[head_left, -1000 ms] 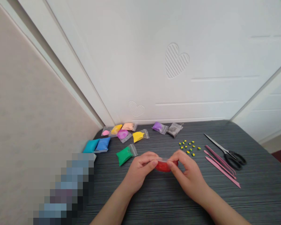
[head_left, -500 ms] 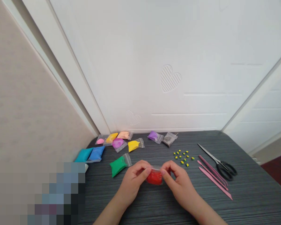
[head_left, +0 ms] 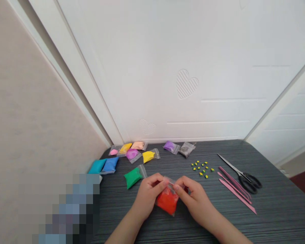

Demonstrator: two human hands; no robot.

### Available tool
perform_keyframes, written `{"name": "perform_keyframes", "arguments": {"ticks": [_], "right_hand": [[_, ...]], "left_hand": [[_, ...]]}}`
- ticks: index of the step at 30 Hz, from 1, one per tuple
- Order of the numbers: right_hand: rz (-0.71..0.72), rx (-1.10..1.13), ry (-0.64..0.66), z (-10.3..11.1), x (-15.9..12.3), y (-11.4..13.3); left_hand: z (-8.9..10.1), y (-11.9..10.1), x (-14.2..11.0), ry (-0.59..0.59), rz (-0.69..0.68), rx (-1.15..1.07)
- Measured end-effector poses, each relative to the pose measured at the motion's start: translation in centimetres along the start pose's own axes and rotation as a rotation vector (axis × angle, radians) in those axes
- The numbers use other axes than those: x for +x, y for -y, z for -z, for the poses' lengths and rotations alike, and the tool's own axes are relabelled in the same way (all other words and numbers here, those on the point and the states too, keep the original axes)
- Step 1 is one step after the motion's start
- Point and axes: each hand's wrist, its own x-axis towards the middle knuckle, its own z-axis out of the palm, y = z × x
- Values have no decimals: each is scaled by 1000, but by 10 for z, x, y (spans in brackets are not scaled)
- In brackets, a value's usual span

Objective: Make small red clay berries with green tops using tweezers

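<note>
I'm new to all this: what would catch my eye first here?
Most likely the bright red bag, pinched near its top by the left hand and right hand above the dark table. Next, the tiny yellow-and-green pieces scattered beyond the right hand, with pink tools and black-handled scissors to their right.

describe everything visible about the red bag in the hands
The bag looks like thin clear plastic; a soft-looking orange-red mass fills its lower part, and a clear strip runs along its top. It is held at a slant over the table, its filled end toward the wearer. The left hand and right hand pinch its top; whether it is sealed cannot be told.
</note>
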Motion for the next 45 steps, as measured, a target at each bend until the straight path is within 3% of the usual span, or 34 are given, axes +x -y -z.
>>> {"name": "perform_keyframes", "arguments": {"ticks": [3,6,9,12,14,16,19,22,28,36,45], "right_hand": [[-58,138,80,5,2,0],[-135,283,120,10,6,-4],[-215,397,50,11,12,-10],[-265,457,-36,9,19,-18],[-339,533,-89,7,22,-23],[-385,584,-140,6,24,-29],[-327,548,-185,6,26,-39],[-260,489,-195,4,27,-48],[-220,406,-196,-2,29,-58],[-207,399,-171,0,30,-56],[-171,353,-161,-2,28,-56]], "left_hand": [[-2,2,0,-35,24,66],[-1,1,0,-78,-53,232],[9,-1,3,-182,-203,472],[30,-1,10,-290,-300,849],[47,2,13,-334,-226,1110],[63,7,14,-321,-46,1258],[79,12,13,-191,107,1274],[82,12,12,-139,58,1253],[77,14,18,-217,-157,1259],[81,22,24,-335,-145,1289],[59,19,26,-408,-315,1307]]}}
